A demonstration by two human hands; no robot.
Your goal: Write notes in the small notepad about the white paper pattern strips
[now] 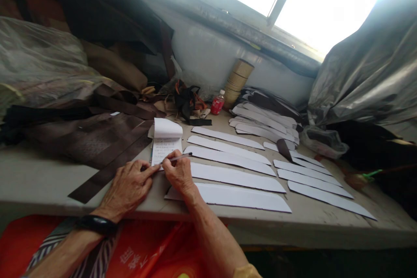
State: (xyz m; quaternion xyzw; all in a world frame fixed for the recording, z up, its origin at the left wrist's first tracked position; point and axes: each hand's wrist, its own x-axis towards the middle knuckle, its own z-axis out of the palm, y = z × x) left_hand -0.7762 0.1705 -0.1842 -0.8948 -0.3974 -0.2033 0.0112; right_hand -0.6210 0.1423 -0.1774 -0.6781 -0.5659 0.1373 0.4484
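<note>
A small notepad (167, 147) lies on the table with its top page flipped back and rows of handwriting on the sheet. My right hand (178, 173) is closed around a pen (180, 157), its tip low over the notepad's bottom part. Just left of it, my left hand (132, 186) rests palm down on the table, fingers stretched to the notepad's lower left edge. Something small and dark shows by its fingers, too small to name. Long white strips with dark edges (233, 173) lie in a row right of my right hand.
More white strips (312, 178) lie to the right, one under a brown piece. Behind them stands a strip stack (265, 121). A red-labelled bottle (217, 102) and tape rolls (239, 80) stand at the back. Brown material (94, 139) covers the left; a plastic container (324, 141) sits right.
</note>
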